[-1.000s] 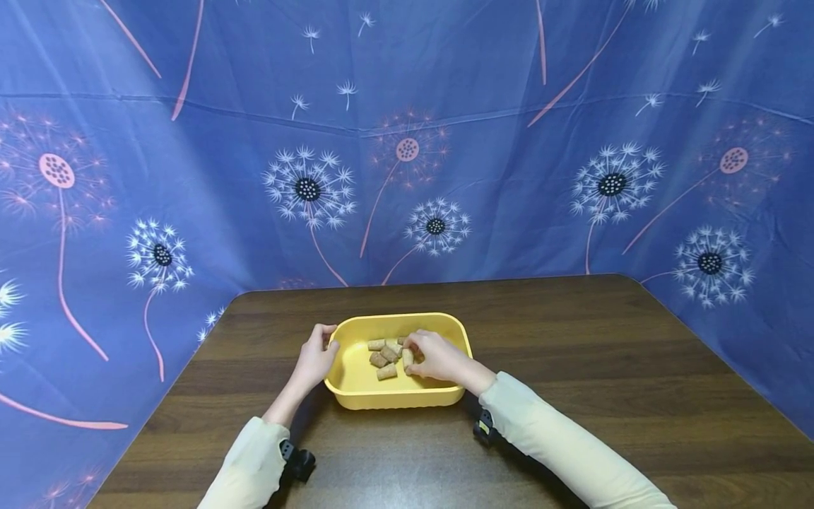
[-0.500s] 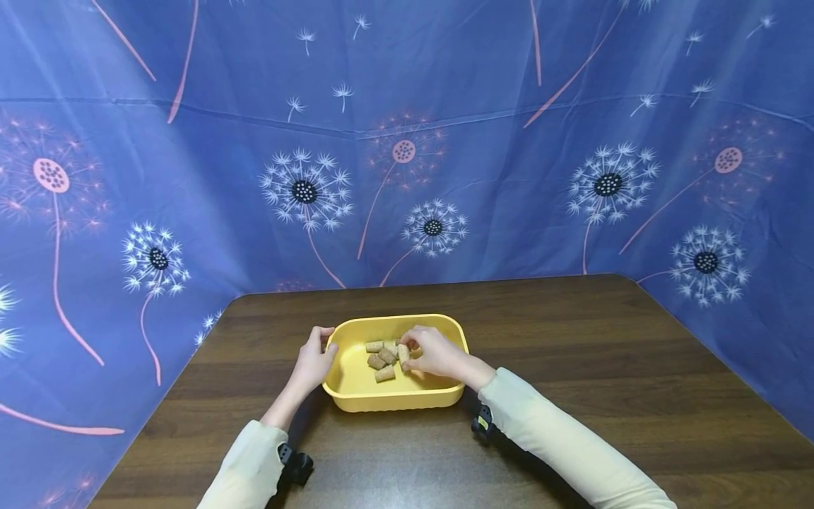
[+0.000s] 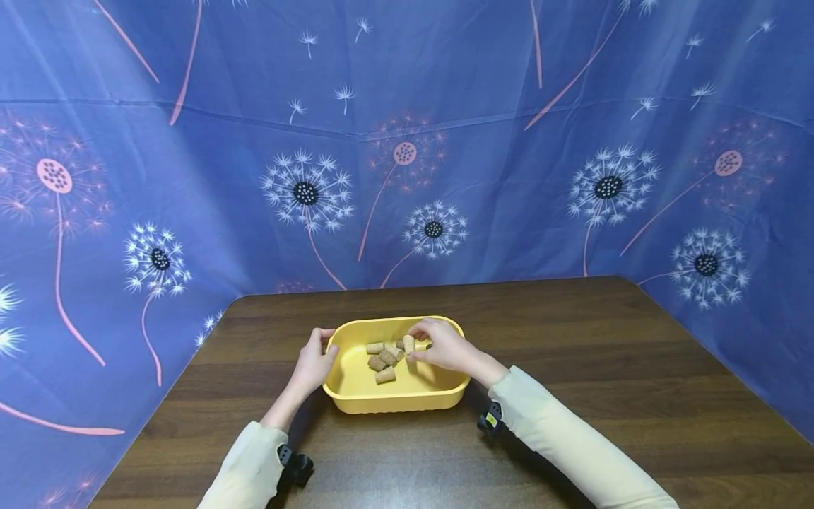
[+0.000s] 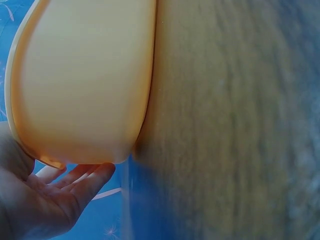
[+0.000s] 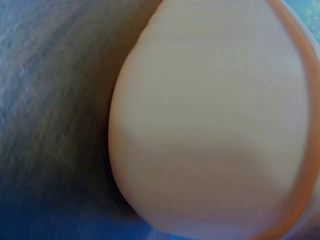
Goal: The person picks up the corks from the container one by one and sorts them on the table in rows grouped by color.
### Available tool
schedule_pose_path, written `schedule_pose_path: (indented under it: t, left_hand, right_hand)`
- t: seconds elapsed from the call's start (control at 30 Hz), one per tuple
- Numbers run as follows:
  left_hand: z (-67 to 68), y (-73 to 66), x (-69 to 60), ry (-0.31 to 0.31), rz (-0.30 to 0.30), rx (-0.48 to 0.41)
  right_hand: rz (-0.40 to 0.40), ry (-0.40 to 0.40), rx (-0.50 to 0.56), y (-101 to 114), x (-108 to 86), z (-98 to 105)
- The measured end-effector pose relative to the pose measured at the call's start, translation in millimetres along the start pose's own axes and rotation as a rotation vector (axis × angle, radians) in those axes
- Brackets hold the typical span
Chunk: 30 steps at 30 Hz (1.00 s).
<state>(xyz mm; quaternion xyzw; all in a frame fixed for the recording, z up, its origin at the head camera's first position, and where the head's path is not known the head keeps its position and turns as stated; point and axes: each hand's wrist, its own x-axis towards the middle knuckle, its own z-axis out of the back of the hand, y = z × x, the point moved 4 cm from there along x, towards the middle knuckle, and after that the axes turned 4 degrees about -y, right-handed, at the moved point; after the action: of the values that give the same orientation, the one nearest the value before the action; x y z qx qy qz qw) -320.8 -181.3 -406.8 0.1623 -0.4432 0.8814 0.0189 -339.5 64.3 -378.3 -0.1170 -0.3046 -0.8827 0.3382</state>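
Nearest me: pale sleeves (image 3: 566, 438), a black device (image 3: 297, 466) at each wrist. My left hand (image 3: 314, 362) grips the left end of the yellow tub (image 3: 394, 405), thumb at the rim, fingers against the outer wall. My right hand (image 3: 448, 348) pinches one cork (image 3: 409, 343) over the tub, right of the clustered loose corks (image 3: 387, 358). Beneath: dark wooden table (image 3: 572, 353). Beyond: blue dandelion-print cloth (image 3: 502, 170).

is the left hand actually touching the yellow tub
Touching. The left wrist view shows it: the left hand has its fingertips against the outside of the yellow tub, with no gap between them.
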Motion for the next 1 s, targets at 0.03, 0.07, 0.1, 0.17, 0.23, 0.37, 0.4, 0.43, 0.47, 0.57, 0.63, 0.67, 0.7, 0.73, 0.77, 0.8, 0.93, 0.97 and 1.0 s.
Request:
schedule_pose_path:
  t: [0.03, 0.07, 0.1, 0.17, 0.23, 0.37, 0.4, 0.43, 0.47, 0.57, 0.63, 0.67, 0.7, 0.73, 0.77, 0.8, 0.93, 0.97, 1.0]
  left_hand:
    - [-0.1, 0.4, -0.1, 0.002, 0.002, 0.0]
    - [-0.2, 0.7, -0.3, 0.004, 0.004, 0.001]
    - [-0.3, 1.1, -0.5, 0.005, 0.004, 0.004]
    - [-0.6, 1.6, -0.7, 0.008, 0.007, 0.005]
    - [-1.0, 1.4, -0.8, 0.01, 0.007, 0.008]
    - [-1.1, 0.9, -1.0, 0.012, 0.01, 0.005]
    - [-0.9, 0.9, -1.0, 0.011, 0.011, 0.002]
    - [-0.8, 1.1, -0.9, 0.01, 0.01, 0.001]
    - [-0.5, 1.3, -0.9, 0.01, 0.012, 0.0]
    - [-0.2, 1.6, -1.0, 0.011, 0.016, -0.002]
    - [-0.1, 1.8, -1.2, 0.009, 0.02, -0.006]
    - [0.0, 2.0, -1.2, 0.007, 0.022, -0.011]
    - [0.0, 2.3, -1.4, 0.005, 0.025, -0.019]
    - [0.1, 2.7, -1.6, 0.005, 0.033, -0.031]
    - [0.2, 3.3, -1.7, 0.005, 0.043, -0.044]
    - [0.2, 3.9, -1.9, 0.007, 0.056, -0.059]
    - [0.1, 6.0, -2.7, 0.018, 0.098, -0.098]
    - [-0.2, 6.4, -2.8, 0.021, 0.106, -0.102]
    - [-0.5, 6.6, -3.0, 0.024, 0.11, -0.103]
  right_hand:
    - [0.002, -0.002, 0.009, 0, -0.4, 1]
    - [0.003, -0.005, 0.013, -1, -0.9, 3]
    - [0.006, -0.009, 0.019, -1, -1.4, 4]
    - [0.001, -0.019, 0.032, -3, -2.4, 8]
    - [-0.005, -0.034, 0.041, -4, -3.5, 12]
    - [-0.016, -0.061, 0.068, -8, -4.4, 21]
    - [-0.011, -0.069, 0.067, -9, -4.6, 24]
    - [-0.002, -0.077, 0.066, -9, -4.9, 27]
    - [0.001, -0.085, 0.074, -9, -5.4, 30]
    - [0.023, -0.109, 0.079, -11, -8.1, 37]
    - [0.029, -0.122, 0.084, -14, -10.1, 40]
    - [0.029, -0.129, 0.085, -15, -11.0, 42]
    - [0.035, -0.135, 0.078, -17, -11.6, 43]
    - [0.034, -0.14, 0.079, -18, -12.2, 45]
    - [0.033, -0.145, 0.082, -19, -12.8, 47]
    - [0.03, -0.15, 0.084, -20, -13.4, 48]
    - [0.034, -0.169, 0.118, -24, -15.9, 54]
    - [0.034, -0.174, 0.124, -25, -16.7, 56]
    - [0.03, -0.179, 0.125, -27, -17.6, 57]
